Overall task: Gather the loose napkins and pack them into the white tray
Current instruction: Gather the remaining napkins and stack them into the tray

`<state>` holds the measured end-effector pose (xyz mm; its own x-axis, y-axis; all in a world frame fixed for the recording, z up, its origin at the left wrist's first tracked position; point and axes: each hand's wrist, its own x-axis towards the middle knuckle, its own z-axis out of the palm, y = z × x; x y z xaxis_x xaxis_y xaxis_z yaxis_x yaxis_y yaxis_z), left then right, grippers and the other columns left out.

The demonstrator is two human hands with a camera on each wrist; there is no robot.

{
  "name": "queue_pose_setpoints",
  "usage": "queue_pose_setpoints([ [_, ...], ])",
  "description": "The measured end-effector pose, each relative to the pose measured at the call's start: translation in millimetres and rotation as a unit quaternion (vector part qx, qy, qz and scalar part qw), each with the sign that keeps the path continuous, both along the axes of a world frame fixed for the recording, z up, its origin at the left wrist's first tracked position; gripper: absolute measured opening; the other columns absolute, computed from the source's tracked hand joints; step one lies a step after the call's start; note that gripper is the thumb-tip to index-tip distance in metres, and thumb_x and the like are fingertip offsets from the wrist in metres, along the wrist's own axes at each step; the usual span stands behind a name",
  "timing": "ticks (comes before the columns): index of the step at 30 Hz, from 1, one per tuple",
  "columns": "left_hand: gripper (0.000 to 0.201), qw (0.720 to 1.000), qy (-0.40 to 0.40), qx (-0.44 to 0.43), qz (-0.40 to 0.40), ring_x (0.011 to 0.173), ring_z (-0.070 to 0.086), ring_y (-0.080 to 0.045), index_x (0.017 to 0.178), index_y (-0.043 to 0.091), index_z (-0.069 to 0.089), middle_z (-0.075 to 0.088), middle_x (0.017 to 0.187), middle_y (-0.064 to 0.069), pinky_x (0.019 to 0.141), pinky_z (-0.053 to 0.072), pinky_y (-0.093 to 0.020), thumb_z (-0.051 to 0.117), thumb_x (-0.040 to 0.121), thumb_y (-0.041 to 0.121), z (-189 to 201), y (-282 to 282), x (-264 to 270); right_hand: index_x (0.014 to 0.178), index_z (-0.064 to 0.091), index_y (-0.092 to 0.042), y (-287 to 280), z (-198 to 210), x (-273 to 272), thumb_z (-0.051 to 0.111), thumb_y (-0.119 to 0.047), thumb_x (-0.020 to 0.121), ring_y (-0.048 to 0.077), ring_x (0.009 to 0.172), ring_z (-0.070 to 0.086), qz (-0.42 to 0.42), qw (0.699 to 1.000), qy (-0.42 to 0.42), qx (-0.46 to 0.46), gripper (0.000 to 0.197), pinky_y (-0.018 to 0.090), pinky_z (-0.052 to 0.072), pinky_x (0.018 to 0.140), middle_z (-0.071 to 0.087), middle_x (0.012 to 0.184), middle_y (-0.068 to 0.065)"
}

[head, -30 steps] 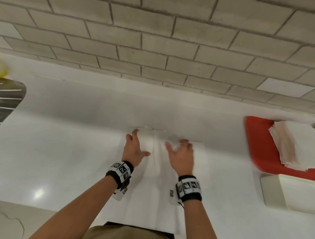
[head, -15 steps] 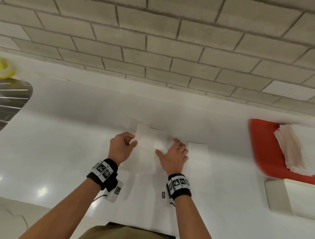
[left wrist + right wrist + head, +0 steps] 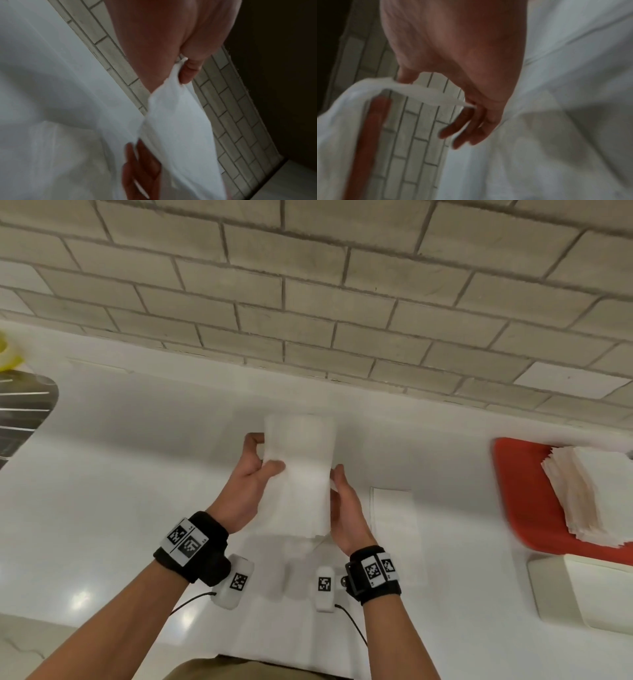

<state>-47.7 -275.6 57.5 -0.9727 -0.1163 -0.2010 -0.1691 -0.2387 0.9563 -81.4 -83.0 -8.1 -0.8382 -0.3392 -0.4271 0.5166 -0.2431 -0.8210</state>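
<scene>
Both hands hold a white napkin bundle (image 3: 299,467) up off the white counter (image 3: 137,491), in the middle of the head view. My left hand (image 3: 265,455) pinches its left edge, thumb on top. My right hand (image 3: 337,484) grips the right edge, its fingers hidden behind the paper. The left wrist view shows the left hand (image 3: 185,70) pinching a corner of the napkin bundle (image 3: 180,135). In the right wrist view the right hand (image 3: 453,115) has the napkin bundle (image 3: 342,121) running between thumb and fingers. One more loose napkin (image 3: 394,525) lies flat just right of my hands. The white tray (image 3: 555,594) sits at the lower right.
A red tray (image 3: 520,494) at the right holds a tall napkin stack (image 3: 589,494), just behind the white tray. A tiled wall (image 3: 308,302) bounds the counter at the back. A metal sink drainer (image 3: 24,412) and a yellow object (image 3: 5,350) are at the far left.
Both hands were flat on napkins lying on the counter. They drew the napkins together, took hold of the edges and raised the bundle off the counter.
</scene>
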Motion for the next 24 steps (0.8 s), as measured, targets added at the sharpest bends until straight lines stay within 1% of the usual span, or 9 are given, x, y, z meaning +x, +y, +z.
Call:
queue_pose_setpoints([
  [2,0.050,0.999,0.024,-0.042,0.019,0.099,0.072,-0.026,0.126,0.035,0.035,0.068,0.126,-0.011,0.085,0.061,-0.046,0.052,0.105,-0.007,-1.9,-1.5,1.0,0.149,0.061,-0.010,7.6,8.9,1.9,0.069,-0.047,0.103,0.037,0.138,0.063,-0.024,0.998,-0.002,-0.053,0.059,0.057,0.046,0.119,0.067,0.146,0.019],
  [4,0.063,0.987,0.062,-0.141,0.045,0.122,0.067,-0.027,0.137,0.037,0.031,0.050,0.149,-0.005,0.104,0.056,-0.050,0.057,0.101,-0.008,-11.9,-5.3,5.8,0.146,0.061,-0.010,17.6,13.8,3.8,0.077,-0.022,0.100,0.033,0.132,0.068,-0.056,0.998,0.023,-0.027,0.050,0.052,0.053,0.113,0.073,0.139,0.013],
  [6,0.068,0.962,0.096,-0.254,0.038,0.139,0.054,-0.021,0.145,0.031,0.039,0.045,0.151,0.008,0.120,0.042,-0.044,0.057,0.096,-0.014,-22.4,-7.4,10.2,0.139,0.065,-0.018,25.5,19.1,4.1,0.083,-0.013,0.095,0.021,0.124,0.073,-0.092,0.993,0.058,0.047,0.048,0.037,0.060,0.104,0.079,0.126,0.000],
  [9,0.057,0.937,0.107,-0.333,-0.026,0.136,0.058,-0.010,0.133,0.027,0.067,0.065,0.138,0.014,0.120,0.041,-0.038,0.051,0.098,-0.015,-29.7,-1.8,15.5,0.133,0.068,-0.028,26.6,26.7,5.8,0.088,-0.014,0.090,0.002,0.109,0.074,-0.127,0.958,0.153,0.205,0.049,0.022,0.058,0.095,0.080,0.112,-0.013],
  [11,0.052,0.942,0.077,-0.325,-0.035,0.131,0.061,-0.004,0.125,0.028,0.075,0.071,0.131,0.018,0.117,0.045,-0.034,0.049,0.102,-0.010,-29.6,5.7,18.4,0.135,0.068,-0.026,19.2,37.6,12.9,0.084,-0.015,0.091,-0.002,0.107,0.071,-0.115,0.918,0.239,0.295,0.048,0.017,0.055,0.094,0.076,0.115,-0.017],
  [13,0.045,0.956,0.046,-0.287,-0.025,0.128,0.063,-0.002,0.123,0.027,0.077,0.073,0.128,0.018,0.114,0.047,-0.033,0.050,0.106,-0.004,-25.0,17.0,18.9,0.141,0.065,-0.023,9.1,48.9,22.1,0.077,-0.010,0.094,-0.001,0.109,0.067,-0.077,0.879,0.326,0.339,0.051,0.011,0.051,0.095,0.072,0.124,-0.012],
  [17,0.032,0.997,-0.010,-0.082,0.000,0.117,0.072,-0.018,0.120,0.017,0.078,0.080,0.119,0.000,0.110,0.051,-0.041,0.047,0.114,0.020,-8.1,38.0,17.3,0.157,0.047,-0.035,-11.6,54.1,41.8,0.070,-0.018,0.099,-0.001,0.109,0.058,0.019,0.814,0.399,0.422,0.065,0.013,0.051,0.086,0.051,0.130,-0.014],
  [21,0.019,0.985,0.022,-0.161,0.053,0.120,0.071,-0.010,0.119,0.029,0.078,0.078,0.122,0.013,0.111,0.053,-0.045,0.073,0.102,0.024,-11.9,40.8,15.0,0.130,0.064,-0.031,-1.1,48.5,46.5,0.083,-0.020,0.092,-0.004,0.092,0.067,-0.176,0.873,0.280,0.359,0.043,0.015,0.055,0.076,0.069,0.106,-0.015],
  [24,0.034,0.974,0.022,-0.212,0.079,0.119,0.068,-0.002,0.113,0.036,0.079,0.075,0.120,0.022,0.108,0.053,-0.036,0.092,0.084,0.024,-16.0,38.5,15.7,0.117,0.071,-0.027,16.8,40.4,43.6,0.084,-0.023,0.090,-0.008,0.083,0.070,-0.205,0.886,0.202,0.364,0.029,0.027,0.061,0.082,0.076,0.096,-0.017],
])
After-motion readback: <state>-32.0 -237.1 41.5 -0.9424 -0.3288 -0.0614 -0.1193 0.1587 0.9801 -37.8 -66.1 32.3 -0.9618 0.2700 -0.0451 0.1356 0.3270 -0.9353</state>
